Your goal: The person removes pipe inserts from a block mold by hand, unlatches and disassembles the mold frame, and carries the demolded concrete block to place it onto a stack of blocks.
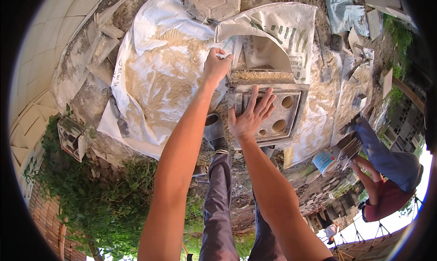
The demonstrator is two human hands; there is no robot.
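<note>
Largest: white sheet on the ground, left, coated with sandy material; its edge is folded and rumpled, and its broad spread gives the left hand lateral room. A second sandy sheet lies to the right.

Printed white sack: beyond the frame, one edge lifted in an arch.

Square frame: between the two sheets, enclosing a panel with round holes. A sandy strip runs along its far edge. Boot just beside the near-left side — little room there.

Hexagonal slab: far edge, top. White-and-blue bucket: right, near a co-worker; contents cannot be told.

Right hand: flat on the panel, fingers spread, grasping nothing. Left hand: above the sheet, near the frame's far-left corner, fingers curled toward the thumb — cannot tell whether anything is pinched.
</note>
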